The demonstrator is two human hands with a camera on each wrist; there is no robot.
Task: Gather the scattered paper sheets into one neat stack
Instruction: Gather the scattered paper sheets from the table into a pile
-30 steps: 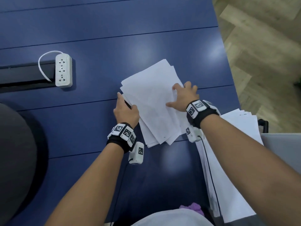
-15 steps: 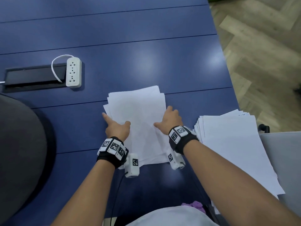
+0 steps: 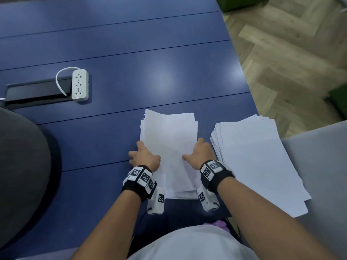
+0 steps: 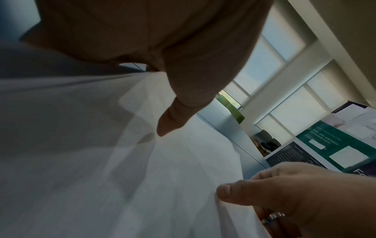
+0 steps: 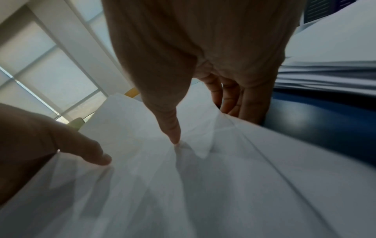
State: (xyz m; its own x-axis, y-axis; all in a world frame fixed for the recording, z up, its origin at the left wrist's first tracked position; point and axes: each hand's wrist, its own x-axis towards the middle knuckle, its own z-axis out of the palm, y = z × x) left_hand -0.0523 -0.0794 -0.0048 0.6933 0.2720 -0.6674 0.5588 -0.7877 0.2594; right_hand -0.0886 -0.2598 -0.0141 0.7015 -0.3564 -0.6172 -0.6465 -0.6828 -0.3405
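Observation:
A bundle of white paper sheets (image 3: pixel 169 139) lies on the blue table (image 3: pixel 131 62), its far edges slightly fanned. My left hand (image 3: pixel 144 156) holds the bundle's left edge with the thumb (image 4: pixel 168 124) on top; its other fingers are mostly hidden. My right hand (image 3: pixel 199 152) pinches the right edge, thumb (image 5: pixel 173 128) on the top sheet and fingers (image 5: pixel 234 99) curled under it. In the wrist views the sheets (image 4: pixel 101 161) (image 5: pixel 183 193) bow up a little between both hands.
A second, larger paper stack (image 3: pixel 259 162) lies just right of the bundle, overhanging the table's right edge. A white power strip (image 3: pixel 80 85) and a black cable tray (image 3: pixel 37 91) sit far left. A dark chair back (image 3: pixel 18 175) is at the near left.
The fanned, skewed sheets have been turned and drawn towards me into a nearly squared bundle. Both hands slid down to its near sides.

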